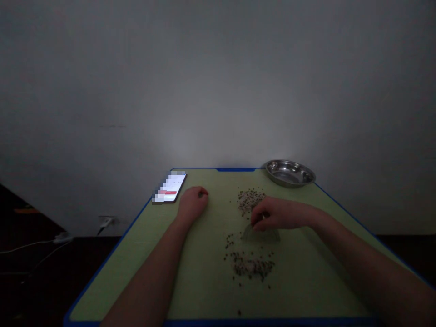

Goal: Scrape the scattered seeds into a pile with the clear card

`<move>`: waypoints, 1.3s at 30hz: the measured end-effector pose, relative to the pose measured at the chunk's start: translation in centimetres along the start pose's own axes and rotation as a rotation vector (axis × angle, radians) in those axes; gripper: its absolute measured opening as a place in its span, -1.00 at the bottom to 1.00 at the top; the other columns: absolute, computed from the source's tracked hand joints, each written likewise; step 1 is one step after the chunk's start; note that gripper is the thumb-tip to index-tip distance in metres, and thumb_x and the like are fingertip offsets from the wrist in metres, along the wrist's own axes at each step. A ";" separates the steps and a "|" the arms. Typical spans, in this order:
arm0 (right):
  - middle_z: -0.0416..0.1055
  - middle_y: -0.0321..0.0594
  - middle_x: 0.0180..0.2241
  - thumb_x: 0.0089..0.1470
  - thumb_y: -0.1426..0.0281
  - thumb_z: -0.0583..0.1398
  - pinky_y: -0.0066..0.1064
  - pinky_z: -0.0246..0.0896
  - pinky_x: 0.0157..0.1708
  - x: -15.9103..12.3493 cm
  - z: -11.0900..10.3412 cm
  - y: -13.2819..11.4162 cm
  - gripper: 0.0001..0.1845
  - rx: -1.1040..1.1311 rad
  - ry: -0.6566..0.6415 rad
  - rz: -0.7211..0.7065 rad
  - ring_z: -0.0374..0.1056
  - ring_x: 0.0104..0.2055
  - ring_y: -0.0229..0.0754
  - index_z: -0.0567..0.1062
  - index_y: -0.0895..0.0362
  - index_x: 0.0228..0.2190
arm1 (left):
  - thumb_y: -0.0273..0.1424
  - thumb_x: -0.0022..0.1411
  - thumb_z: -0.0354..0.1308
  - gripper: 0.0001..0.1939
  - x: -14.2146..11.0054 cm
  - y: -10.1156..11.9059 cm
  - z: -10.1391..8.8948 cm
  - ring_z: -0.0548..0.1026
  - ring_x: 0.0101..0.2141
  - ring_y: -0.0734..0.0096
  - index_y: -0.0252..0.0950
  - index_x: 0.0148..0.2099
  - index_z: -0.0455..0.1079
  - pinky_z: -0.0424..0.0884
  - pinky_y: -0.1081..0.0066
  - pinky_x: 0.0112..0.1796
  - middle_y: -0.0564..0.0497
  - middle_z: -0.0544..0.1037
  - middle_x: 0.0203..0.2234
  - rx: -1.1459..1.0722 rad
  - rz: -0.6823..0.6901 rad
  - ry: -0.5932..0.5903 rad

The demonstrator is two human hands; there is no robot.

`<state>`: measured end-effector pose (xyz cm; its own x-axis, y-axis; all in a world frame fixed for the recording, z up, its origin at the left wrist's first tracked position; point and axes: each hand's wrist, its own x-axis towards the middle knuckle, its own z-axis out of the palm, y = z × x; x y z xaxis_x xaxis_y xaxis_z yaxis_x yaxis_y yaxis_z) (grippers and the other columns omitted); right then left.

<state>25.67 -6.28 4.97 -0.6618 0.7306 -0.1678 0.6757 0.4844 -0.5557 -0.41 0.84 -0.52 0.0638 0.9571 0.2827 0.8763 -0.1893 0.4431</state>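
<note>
My right hand [272, 212] is closed in a pinch at the upper edge of a clear half-round piece [269, 235], which looks like a protractor. Its exact kind is hard to make out in the dim light. Just beyond those fingers lies a pile of small dark beans mixed with pale grains [248, 199]. Nearer to me is a second, looser pile of dark beans and pale grains [252, 265], with stray beans around both. My left hand [193, 203] rests on the tabletop, its fingers curled in, and I see nothing held in it.
The green table [204, 281] has a blue rim. At its far right corner stands a shallow steel bowl [289, 175]. A lit phone [173, 186] lies at the far left edge. Behind is a grey wall, with a plug and cables [105, 222] at lower left.
</note>
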 end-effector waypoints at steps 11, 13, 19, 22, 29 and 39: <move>0.54 -0.27 -0.42 0.06 0.34 0.21 -0.46 0.15 -0.43 0.3 1.1 1.6 -0.82 0.047 0.084 -0.004 0.35 -0.42 -0.24 0.62 0.11 -0.35 | -0.44 0.12 0.01 -0.74 -0.1 -0.1 0.2 0.45 -0.14 0.24 -0.28 -0.24 0.52 0.34 0.28 -0.06 -0.09 0.57 -0.23 0.003 0.005 -0.001; 0.54 -0.26 -0.42 0.07 0.34 0.20 -0.46 0.15 -0.42 0.6 1.5 1.4 -0.81 0.053 0.103 -0.021 0.35 -0.41 -0.24 0.62 0.12 -0.34 | -0.44 0.12 0.01 -0.74 -0.1 -0.1 0.2 0.46 -0.14 0.24 -0.28 -0.24 0.52 0.35 0.28 -0.07 -0.09 0.57 -0.23 -0.004 -0.006 -0.003; 0.52 -0.24 -0.42 0.11 0.37 0.15 -0.43 0.15 -0.38 1.0 2.0 1.3 -0.80 -0.029 0.257 -0.004 0.34 -0.40 -0.23 0.58 0.14 -0.35 | -0.44 0.12 0.01 -0.74 -0.1 0.1 0.0 0.46 -0.14 0.23 -0.30 -0.23 0.52 0.34 0.27 -0.06 -0.11 0.57 -0.22 -0.009 -0.009 -0.010; 0.49 -0.25 -0.44 0.11 0.35 0.13 -0.43 0.13 -0.41 0.6 1.7 1.6 -0.79 -0.027 0.291 0.023 0.32 -0.42 -0.23 0.56 0.15 -0.39 | -0.45 0.12 0.01 -0.73 -0.2 0.3 -0.2 0.46 -0.13 0.22 -0.30 -0.22 0.52 0.33 0.27 -0.05 -0.10 0.57 -0.21 0.001 -0.020 -0.019; 0.46 -0.27 -0.47 0.11 0.32 0.13 -0.44 0.13 -0.45 -0.9 1.9 1.2 -0.80 0.022 0.204 0.017 0.29 -0.44 -0.24 0.54 0.12 -0.39 | -0.45 0.11 0.02 -0.74 -0.2 0.3 -0.1 0.46 -0.15 0.24 -0.29 -0.23 0.52 0.35 0.29 -0.08 -0.08 0.57 -0.23 -0.009 -0.007 -0.012; 0.36 -0.31 -0.52 0.12 0.25 0.13 -0.44 0.09 -0.50 -2.2 0.8 2.0 -0.77 0.040 0.087 0.061 0.22 -0.47 -0.26 0.50 0.12 -0.43 | -0.44 0.11 0.01 -0.74 0.0 0.2 -0.1 0.46 -0.17 0.25 -0.30 -0.23 0.52 0.34 0.29 -0.08 -0.09 0.56 -0.23 0.011 -0.008 -0.009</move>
<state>28.21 -7.32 3.64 -0.5883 0.7978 -0.1319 0.6990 0.4198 -0.5789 -0.26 0.74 -0.39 0.0612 0.9604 0.2719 0.8819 -0.1796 0.4359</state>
